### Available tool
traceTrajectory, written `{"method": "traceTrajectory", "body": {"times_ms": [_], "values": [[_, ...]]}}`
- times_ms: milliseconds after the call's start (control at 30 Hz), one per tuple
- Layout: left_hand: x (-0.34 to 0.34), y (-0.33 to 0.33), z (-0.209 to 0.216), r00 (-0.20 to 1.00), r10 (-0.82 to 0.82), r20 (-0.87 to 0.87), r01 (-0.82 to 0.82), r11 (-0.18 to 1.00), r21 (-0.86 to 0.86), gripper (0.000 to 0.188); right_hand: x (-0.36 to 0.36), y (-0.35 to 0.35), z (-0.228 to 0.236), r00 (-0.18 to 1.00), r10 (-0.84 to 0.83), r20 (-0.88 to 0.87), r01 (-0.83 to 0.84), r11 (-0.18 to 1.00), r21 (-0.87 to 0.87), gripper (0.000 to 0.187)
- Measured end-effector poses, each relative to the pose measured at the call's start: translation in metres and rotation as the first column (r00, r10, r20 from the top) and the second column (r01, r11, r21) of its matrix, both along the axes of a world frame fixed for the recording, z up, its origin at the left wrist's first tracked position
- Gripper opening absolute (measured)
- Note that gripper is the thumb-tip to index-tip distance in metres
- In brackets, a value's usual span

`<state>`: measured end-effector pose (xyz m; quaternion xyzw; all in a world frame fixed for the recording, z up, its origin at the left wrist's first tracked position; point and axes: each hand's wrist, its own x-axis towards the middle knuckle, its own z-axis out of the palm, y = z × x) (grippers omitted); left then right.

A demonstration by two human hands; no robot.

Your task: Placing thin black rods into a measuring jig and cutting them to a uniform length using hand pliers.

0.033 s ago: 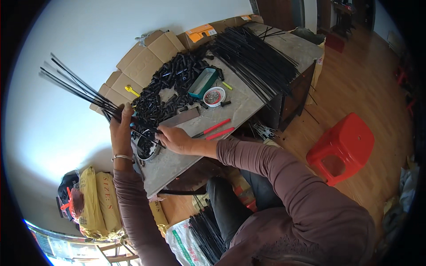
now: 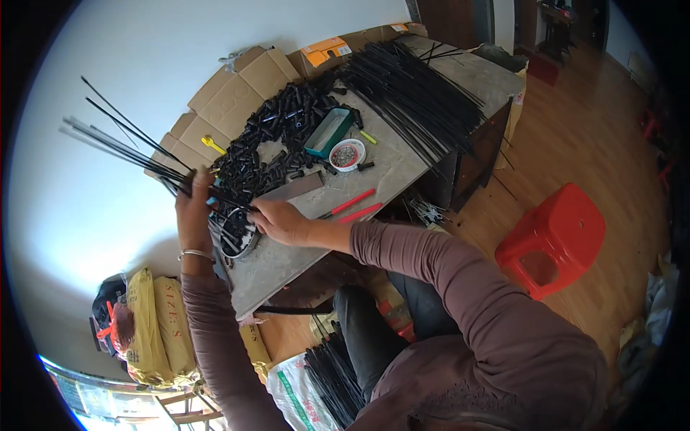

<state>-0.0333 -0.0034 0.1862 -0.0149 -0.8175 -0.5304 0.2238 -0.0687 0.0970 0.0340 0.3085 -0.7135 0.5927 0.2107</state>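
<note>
My left hand (image 2: 192, 208) is closed around a bundle of thin black rods (image 2: 133, 153), which fan out to the upper left in front of the wall. At the bundle's other end, my right hand (image 2: 280, 221) has its fingers pinched on the rod ends. Both hands are above the near left part of the table, and the fingertips are partly hidden. Just below them stands a round metal bowl (image 2: 250, 248) with small black pieces in it. A flat metal blade (image 2: 291, 188) lies beyond my right hand.
Short black tubular parts (image 2: 269, 136) are heaped against cardboard (image 2: 262, 75). Nearby are a green tray (image 2: 313, 153), a small dish (image 2: 361, 159) of metal bits and red-handled pliers (image 2: 352, 205). More black rods (image 2: 417, 93) lie farther right. A red stool (image 2: 575, 223) stands on the floor.
The rods' far ends have shifted and spread differently. Both hands have moved slightly left, and the rods now slope across the bowl a little differently.
</note>
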Motion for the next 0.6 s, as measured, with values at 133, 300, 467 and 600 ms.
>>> {"method": "traceTrajectory", "body": {"times_ms": [133,300,467,600], "values": [[-0.012,-0.019,0.017,0.998,-0.021,-0.067,0.034,0.978,0.206,0.048,0.007,0.031,0.076,0.901,0.372,0.222,-0.338,0.924,-0.180,0.024],[-0.009,-0.041,0.020,0.997,0.012,-0.073,0.001,0.983,0.182,0.038,0.003,0.056,0.120,0.746,0.543,0.385,-0.480,0.840,-0.255,0.023],[-0.018,-0.049,0.000,0.732,0.349,-0.585,-0.512,0.848,-0.135,0.043,0.034,0.112,0.148,0.685,0.510,0.520,-0.506,0.847,-0.164,0.026],[0.016,-0.001,0.013,0.934,-0.250,0.257,0.206,0.961,0.184,0.070,0.046,0.134,0.148,0.755,0.407,0.515,-0.475,0.880,0.000,0.023]]}}
